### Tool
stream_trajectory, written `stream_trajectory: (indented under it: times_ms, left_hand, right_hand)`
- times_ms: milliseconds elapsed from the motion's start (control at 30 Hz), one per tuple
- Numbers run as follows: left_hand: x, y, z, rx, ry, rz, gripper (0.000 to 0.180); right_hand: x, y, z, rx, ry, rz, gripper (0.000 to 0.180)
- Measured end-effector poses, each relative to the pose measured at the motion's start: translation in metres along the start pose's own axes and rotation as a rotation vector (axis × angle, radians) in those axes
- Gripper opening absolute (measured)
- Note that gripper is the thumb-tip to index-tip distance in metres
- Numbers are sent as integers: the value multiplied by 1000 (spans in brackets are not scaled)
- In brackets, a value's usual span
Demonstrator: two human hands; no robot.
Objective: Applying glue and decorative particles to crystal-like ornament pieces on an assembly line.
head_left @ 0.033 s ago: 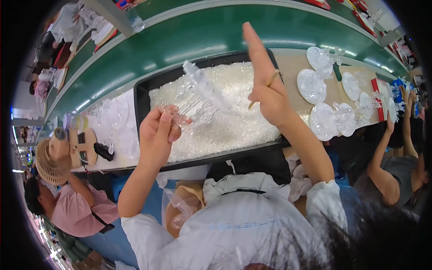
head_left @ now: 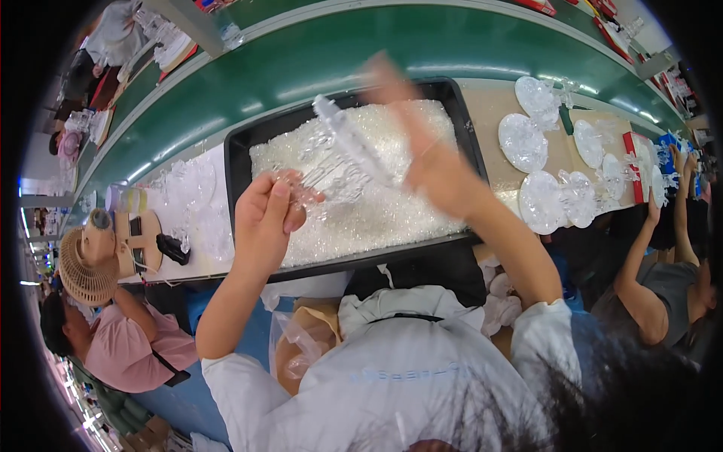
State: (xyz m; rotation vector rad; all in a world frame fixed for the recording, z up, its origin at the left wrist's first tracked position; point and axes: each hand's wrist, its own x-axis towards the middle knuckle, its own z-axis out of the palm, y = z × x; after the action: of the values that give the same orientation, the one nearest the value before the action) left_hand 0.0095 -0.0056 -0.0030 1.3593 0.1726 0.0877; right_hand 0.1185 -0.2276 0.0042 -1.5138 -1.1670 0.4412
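My left hand [head_left: 265,211] is closed on one end of a clear plastic ornament [head_left: 335,173]. A round whitish disc [head_left: 355,145], seen nearly edge-on and tilted, forms the ornament's other end. It is held over a black tray [head_left: 239,177] filled with glittering clear granules [head_left: 361,226]. Beside the disc, over the tray's right part, my right hand [head_left: 429,143] is smeared by motion. Its fingers are stretched out toward the far side, with nothing seen in them. Whether it touches the disc I cannot tell.
Several clear ornaments with round bases [head_left: 523,143] stand on the board to the right. More clear pieces [head_left: 192,188] lie left of the tray, near a beige fan [head_left: 90,252]. A green conveyor belt [head_left: 331,53] runs behind. Co-workers sit on both sides.
My right hand has swung leftward toward the disc and is now blurred. The ornament in my left hand has shifted only slightly.
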Motion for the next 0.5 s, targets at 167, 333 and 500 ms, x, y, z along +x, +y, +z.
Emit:
stream_trajectory:
  times_ms: [167,333,500]
  left_hand:
    - [-8,-3,-4,-5,27,-25,25]
    - [-8,0,-8,-29,18,-33,26]
    - [-8,5,-12,-47,-16,-19,26]
  right_hand:
    - [1,8,-1,-16,87,-122,96]
    - [12,3,-26,99,461,-137,102]
    - [12,13,-17,47,145,-157,101]
